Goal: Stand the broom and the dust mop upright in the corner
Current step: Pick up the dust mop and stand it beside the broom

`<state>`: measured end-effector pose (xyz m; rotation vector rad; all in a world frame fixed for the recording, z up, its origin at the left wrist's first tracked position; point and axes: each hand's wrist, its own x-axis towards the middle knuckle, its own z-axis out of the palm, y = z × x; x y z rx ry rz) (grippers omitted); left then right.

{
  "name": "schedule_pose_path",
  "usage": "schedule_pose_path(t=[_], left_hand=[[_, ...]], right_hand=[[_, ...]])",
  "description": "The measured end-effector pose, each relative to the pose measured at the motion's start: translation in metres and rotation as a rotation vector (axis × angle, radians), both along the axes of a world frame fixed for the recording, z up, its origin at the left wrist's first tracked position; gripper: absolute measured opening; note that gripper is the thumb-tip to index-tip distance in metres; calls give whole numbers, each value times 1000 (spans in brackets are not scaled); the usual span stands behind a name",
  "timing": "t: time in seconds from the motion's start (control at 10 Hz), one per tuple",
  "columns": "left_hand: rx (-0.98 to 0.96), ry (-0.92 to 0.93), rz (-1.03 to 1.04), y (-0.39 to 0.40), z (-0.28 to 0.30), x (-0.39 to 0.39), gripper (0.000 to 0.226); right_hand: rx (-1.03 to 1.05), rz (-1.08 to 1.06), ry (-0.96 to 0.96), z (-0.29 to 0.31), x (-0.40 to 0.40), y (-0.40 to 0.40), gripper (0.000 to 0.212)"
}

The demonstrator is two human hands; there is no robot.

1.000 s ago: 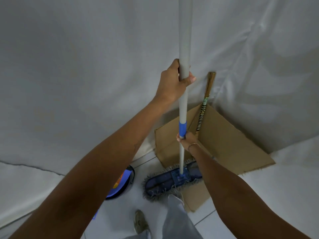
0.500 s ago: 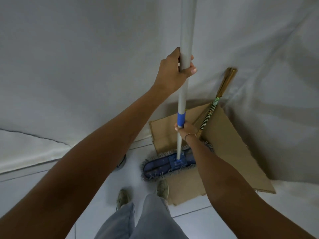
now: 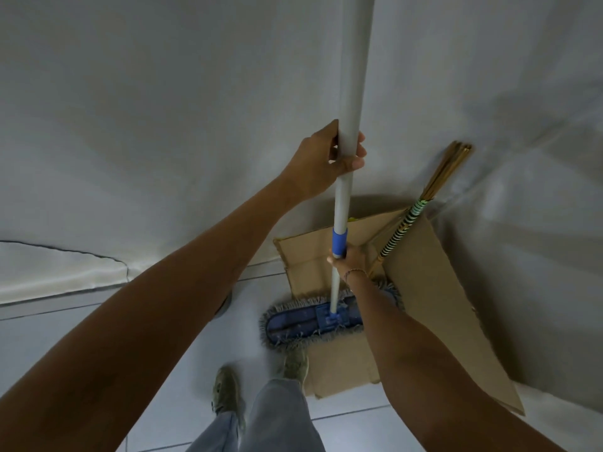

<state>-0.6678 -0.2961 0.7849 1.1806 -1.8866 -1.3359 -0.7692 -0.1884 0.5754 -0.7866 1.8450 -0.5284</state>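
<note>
Hands: your left hand (image 3: 321, 161) and right hand (image 3: 347, 257) both grip the dust mop (image 3: 342, 203); lean it toward one o'clock, beside the broom (image 3: 408, 220).

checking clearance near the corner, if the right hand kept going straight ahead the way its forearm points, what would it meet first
Probably the broom, whose striped handle leans just beyond the right hand that grips the dust mop pole. Behind it come the cardboard and the draped wall. Depth is unclear from this one view.
</note>
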Motion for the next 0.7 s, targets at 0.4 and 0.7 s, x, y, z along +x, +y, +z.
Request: schedule_pose_path(t=[0.4, 0.7], left_hand=[[12, 1, 140, -11, -11, -8, 33], [176, 61, 140, -2, -15, 7, 47]], right_hand=[[-23, 16, 29, -13, -4, -13, 30], [-71, 39, 27, -15, -11, -3, 44]])
